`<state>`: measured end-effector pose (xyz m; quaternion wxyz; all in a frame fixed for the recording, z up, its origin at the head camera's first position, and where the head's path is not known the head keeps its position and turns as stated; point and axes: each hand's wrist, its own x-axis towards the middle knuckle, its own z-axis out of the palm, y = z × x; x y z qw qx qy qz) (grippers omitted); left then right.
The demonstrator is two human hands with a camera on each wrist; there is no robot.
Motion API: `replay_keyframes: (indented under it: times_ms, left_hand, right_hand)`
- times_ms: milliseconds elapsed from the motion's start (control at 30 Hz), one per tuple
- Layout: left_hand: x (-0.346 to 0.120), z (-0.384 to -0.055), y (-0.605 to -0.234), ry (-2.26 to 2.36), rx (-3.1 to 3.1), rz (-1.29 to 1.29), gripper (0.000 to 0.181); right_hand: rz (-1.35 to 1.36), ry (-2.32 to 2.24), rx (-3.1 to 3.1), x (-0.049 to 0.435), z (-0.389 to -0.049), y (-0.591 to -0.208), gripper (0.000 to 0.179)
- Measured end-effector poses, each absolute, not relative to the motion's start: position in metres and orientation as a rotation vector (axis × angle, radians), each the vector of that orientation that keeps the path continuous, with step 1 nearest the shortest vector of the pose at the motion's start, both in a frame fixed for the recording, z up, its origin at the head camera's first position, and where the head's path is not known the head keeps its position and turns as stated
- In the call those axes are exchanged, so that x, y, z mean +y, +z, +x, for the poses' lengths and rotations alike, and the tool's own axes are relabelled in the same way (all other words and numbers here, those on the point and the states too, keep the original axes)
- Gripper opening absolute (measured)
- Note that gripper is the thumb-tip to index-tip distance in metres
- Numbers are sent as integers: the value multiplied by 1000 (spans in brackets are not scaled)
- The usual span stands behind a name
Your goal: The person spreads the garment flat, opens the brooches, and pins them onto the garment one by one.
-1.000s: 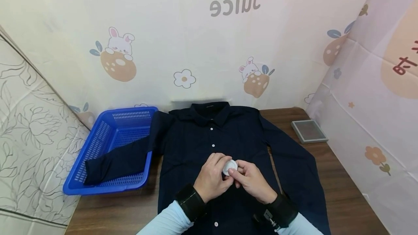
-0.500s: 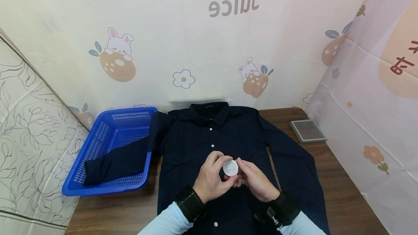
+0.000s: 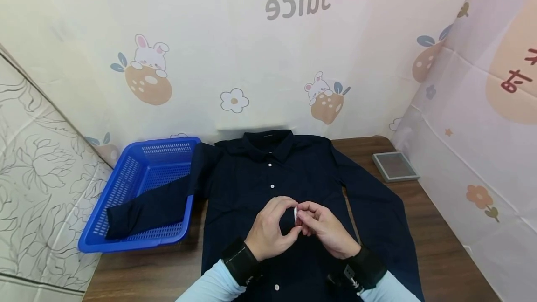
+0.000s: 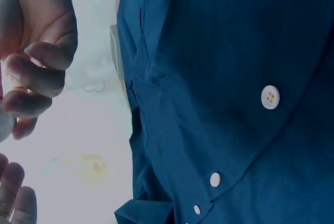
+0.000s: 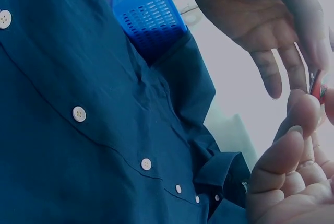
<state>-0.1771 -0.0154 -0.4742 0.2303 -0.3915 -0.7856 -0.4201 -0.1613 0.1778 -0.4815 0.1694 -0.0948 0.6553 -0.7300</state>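
In the head view a small round disc (image 3: 296, 216), white with some red on it, is turned edge-on above a dark navy shirt (image 3: 239, 181). My left hand (image 3: 270, 232) has forefinger and thumb at the disc's upper and lower rim. From the right, my right hand (image 3: 329, 232) pinches it with thumb and fingertips. A red sliver of the disc (image 5: 317, 85) shows between both hands' fingertips in the right wrist view. Pale, it appears as a disc (image 4: 6, 125) at the left wrist view's edge. The shirt lies front up, with white buttons (image 3: 272, 186).
A blue plastic basket (image 3: 90, 241) stands at the left, with one shirt sleeve (image 3: 148, 206) lying inside it. At the right of the wooden table (image 3: 142, 274) is a small grey-framed panel (image 3: 395, 167). Printed cloth (image 3: 235, 59) hangs behind and at the sides.
The disc has turned from showing its round white face to edge-on, with red now visible. The right fingers have shifted from beside and behind it to pinch it.
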Motion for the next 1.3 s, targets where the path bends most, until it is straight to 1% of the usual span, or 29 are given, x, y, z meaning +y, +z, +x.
replay_keyframes:
  times_ms: [267, 433, 567, 700, 833, 967, 1133, 1300]
  left_hand:
    - [-20, -178, -478, -1142, -2214, -1035, 44]
    - [-22, -179, -480, -1124, -2237, -1051, 47]
    - [-21, -180, -482, -1087, -2248, -1074, 53]
    - [-20, -184, -484, -1024, -2259, -1082, 56]
    - [-20, -188, -484, -978, -2274, -1094, 52]
    - [-20, -192, -485, -974, -2312, -1099, 53]
    - [-17, -198, -485, -963, -2373, -1084, 53]
    - [-10, -210, -484, -947, -2427, -1058, 61]
  right_hand:
    - [-214, -2055, 1908, 182, -161, -479, 30]
    - [-221, -2042, 1873, 185, -161, -480, 26]
    - [-241, -2045, 1842, 186, -160, -481, 21]
    - [-219, -2064, 1814, 187, -159, -482, 23]
    - [-170, -2093, 1785, 187, -159, -481, 31]
    - [-112, -2142, 1761, 188, -159, -481, 39]
    - [-17, -2192, 1773, 188, -162, -483, 38]
    - [117, -2231, 1826, 193, -176, -484, 34]
